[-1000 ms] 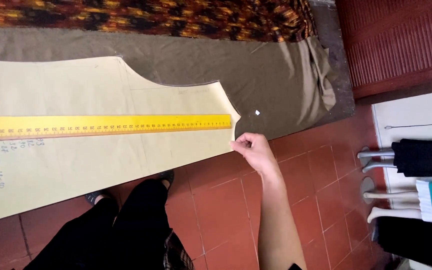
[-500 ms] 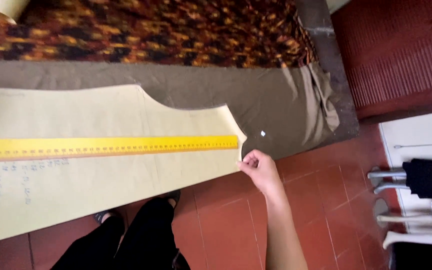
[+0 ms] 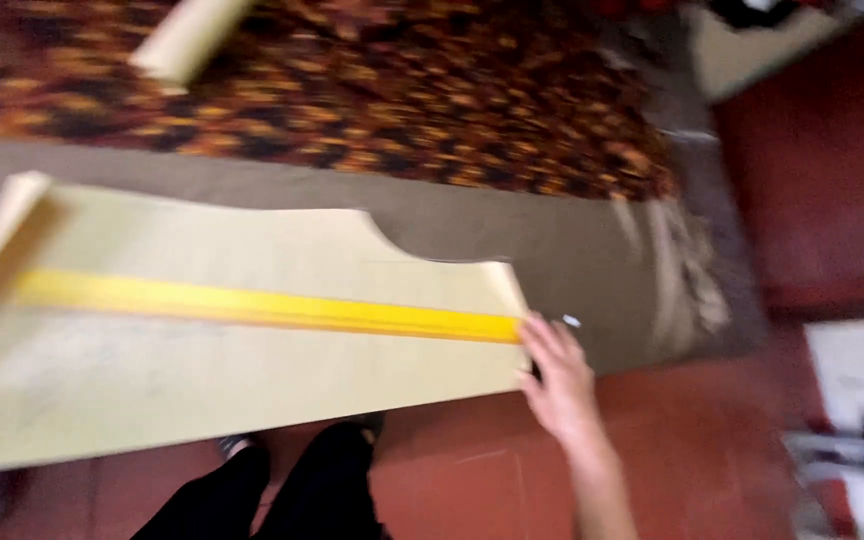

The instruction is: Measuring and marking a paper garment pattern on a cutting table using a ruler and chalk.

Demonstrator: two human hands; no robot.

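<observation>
The view is blurred by motion. A long cream paper pattern (image 3: 252,380) lies over grey-olive fabric (image 3: 572,250) on the table, with a yellow ruler (image 3: 252,305) along its length. My right hand (image 3: 557,385) is at the pattern's right edge, fingers on top by the ruler's end and thumb at the paper's edge, pinching it. A small white piece of chalk (image 3: 572,321) lies on the fabric just beyond my fingertips. The pattern's left end (image 3: 2,250) curls upward. My left hand is out of view.
Orange-and-black patterned cloth (image 3: 352,90) covers the far side of the table, with a cream paper roll (image 3: 187,40) on it. Below are a red tiled floor (image 3: 712,450) and my dark trouser legs (image 3: 282,490). White furniture (image 3: 862,370) stands at the right.
The view has swung and blurred, so more of the pattern's left end shows, now curled up. My right hand stays at the pattern's right edge by the ruler's end.
</observation>
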